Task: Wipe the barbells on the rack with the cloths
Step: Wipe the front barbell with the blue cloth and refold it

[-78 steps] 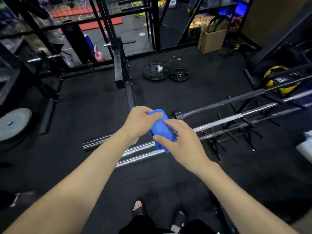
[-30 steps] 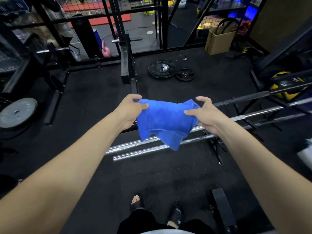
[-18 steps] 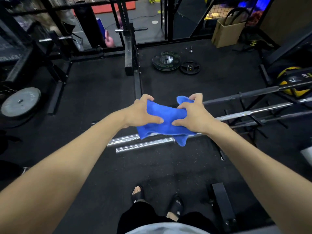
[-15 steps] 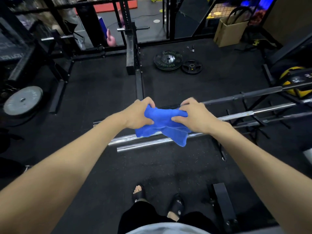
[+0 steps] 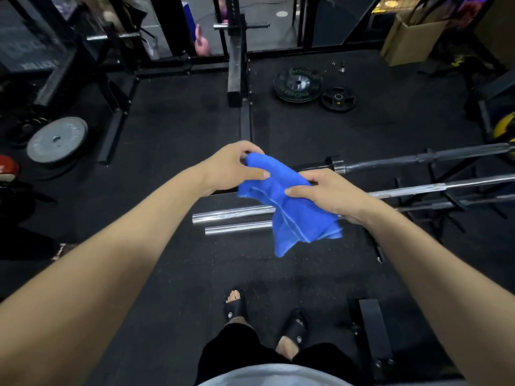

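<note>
While both hands [image 5: 232, 168] [image 5: 331, 195] pinch it, the soft blue cloth [image 5: 292, 207] drapes over smooth chrome barbells [image 5: 231, 215].

I see a soft, nappy blue cloth [image 5: 289, 207] with stitched hems. The two nearest barbells [image 5: 231, 214] look like polished chrome, mirror-bright; the far barbell [image 5: 418, 160] is matt dark metal. The floor [image 5: 178, 129] looks like matt black speckled rubber. The grey weight plate [image 5: 57, 139] is dull, the box [image 5: 407, 37] plain cardboard.
</note>
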